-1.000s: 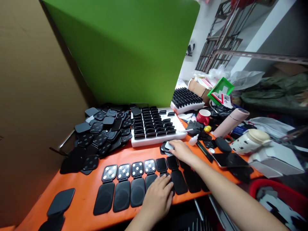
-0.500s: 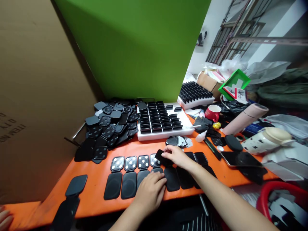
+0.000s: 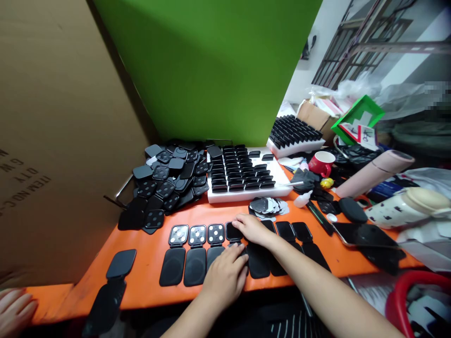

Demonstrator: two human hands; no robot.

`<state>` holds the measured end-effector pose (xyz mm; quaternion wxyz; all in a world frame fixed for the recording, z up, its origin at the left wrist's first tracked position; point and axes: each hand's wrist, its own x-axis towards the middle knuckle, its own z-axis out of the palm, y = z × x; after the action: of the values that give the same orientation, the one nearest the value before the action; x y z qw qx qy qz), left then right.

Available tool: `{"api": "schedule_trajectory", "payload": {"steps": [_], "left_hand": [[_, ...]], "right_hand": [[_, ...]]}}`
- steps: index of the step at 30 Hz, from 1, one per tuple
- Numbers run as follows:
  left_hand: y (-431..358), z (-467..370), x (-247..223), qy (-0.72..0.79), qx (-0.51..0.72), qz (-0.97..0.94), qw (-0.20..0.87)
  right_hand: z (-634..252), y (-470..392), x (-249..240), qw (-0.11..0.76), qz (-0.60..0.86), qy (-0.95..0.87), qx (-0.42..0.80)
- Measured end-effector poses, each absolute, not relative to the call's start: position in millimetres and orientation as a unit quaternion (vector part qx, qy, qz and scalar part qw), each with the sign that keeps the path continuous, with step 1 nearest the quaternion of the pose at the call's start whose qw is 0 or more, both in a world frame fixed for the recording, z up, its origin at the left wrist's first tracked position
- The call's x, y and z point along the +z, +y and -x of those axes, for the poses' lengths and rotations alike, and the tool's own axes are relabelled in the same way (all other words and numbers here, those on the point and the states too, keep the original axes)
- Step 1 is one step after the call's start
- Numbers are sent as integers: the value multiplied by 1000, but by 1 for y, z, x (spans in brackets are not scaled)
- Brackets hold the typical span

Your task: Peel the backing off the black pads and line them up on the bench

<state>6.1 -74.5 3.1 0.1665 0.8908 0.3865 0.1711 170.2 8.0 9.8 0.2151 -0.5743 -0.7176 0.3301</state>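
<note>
A row of hinged black two-panel pieces lies on the orange table. The three leftmost show white dots on their small upper panels (image 3: 197, 234). On the fourth piece a black square pad (image 3: 231, 232) covers the upper panel, and the fingers of my right hand (image 3: 252, 228) lie on its right side, pressing rather than pinching. My left hand (image 3: 225, 273) rests with fingers stretched over the lower panel of that same piece, partly hiding the third piece's lower panel (image 3: 214, 256). Dark upper panels (image 3: 283, 230) continue to the right, partly behind my right forearm.
A heap of black pieces (image 3: 169, 176) and a white foam tray (image 3: 229, 197) of upright black parts stand behind. Thin cut sheets (image 3: 269, 206), a small bottle (image 3: 302, 199), a phone (image 3: 355, 234) and a red mug (image 3: 321, 164) lie rightward. Another person's hand (image 3: 16, 310) shows lower left.
My right hand has lowered the black pad onto the fourth upper panel, covering its white dots, and its pinch has loosened. My left hand stays on the panels. The view has shifted slightly.
</note>
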Motion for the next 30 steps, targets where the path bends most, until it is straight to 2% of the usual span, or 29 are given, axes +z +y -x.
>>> {"api": "schedule_trajectory", "payload": {"steps": [30], "left_hand": [[-74, -7, 5, 378, 190, -892, 159]], "right_hand": [[-161, -8, 5, 184, 610, -752, 169]]}}
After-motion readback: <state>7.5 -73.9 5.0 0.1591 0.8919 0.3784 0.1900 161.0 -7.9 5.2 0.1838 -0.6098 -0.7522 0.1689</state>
